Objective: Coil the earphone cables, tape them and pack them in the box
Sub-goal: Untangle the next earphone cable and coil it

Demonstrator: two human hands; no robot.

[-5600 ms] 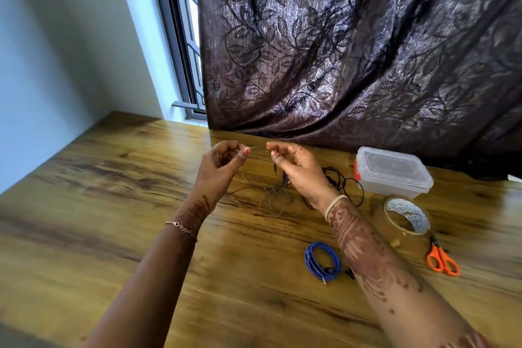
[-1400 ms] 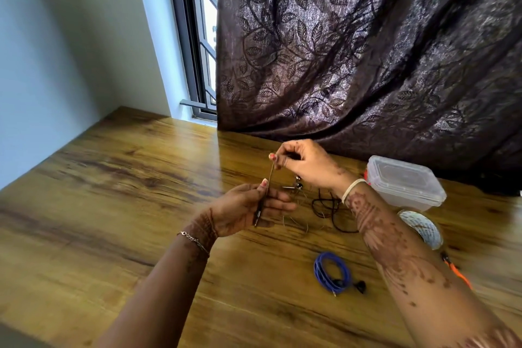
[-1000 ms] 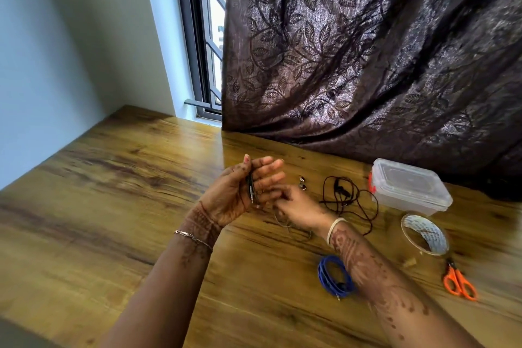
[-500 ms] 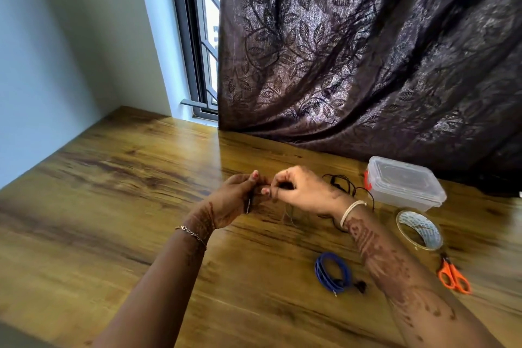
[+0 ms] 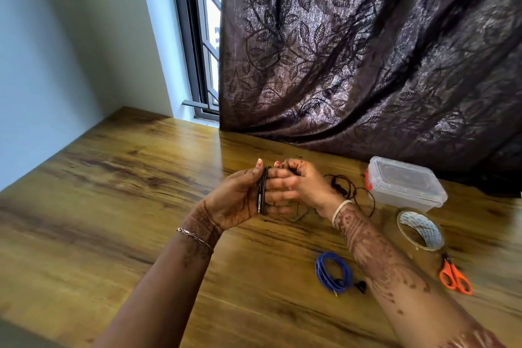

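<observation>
Coiling step. Left hand [image 5: 240, 200]: fingers straight, dark earphone cable [image 5: 262, 192] wound round them, thumb pinning the turns. Right hand [image 5: 309, 186]: fingers curled, pinching the free run. Next move, likely: finish winding, then reach right for tape roll [image 5: 420, 230] and scissors [image 5: 454, 277]. Blue coil [image 5: 333, 271] lies near; lidded box [image 5: 406, 183] far right by the curtain [image 5: 367, 65]; surface [image 5: 113, 206] open leftward.

A single view, from a camera worn on the person's head, faces forward and down across a wooden table [image 5: 113, 206] toward a dark curtain [image 5: 367, 51] and a window [image 5: 204, 37] at its far edge. It sits close: both forearms rise from the bottom edge, and the left hand [image 5: 240, 200] and right hand [image 5: 308, 186] meet on a cable [image 5: 262, 192] near the middle. The wide lens bows the wall [image 5: 56, 37] on the left
</observation>
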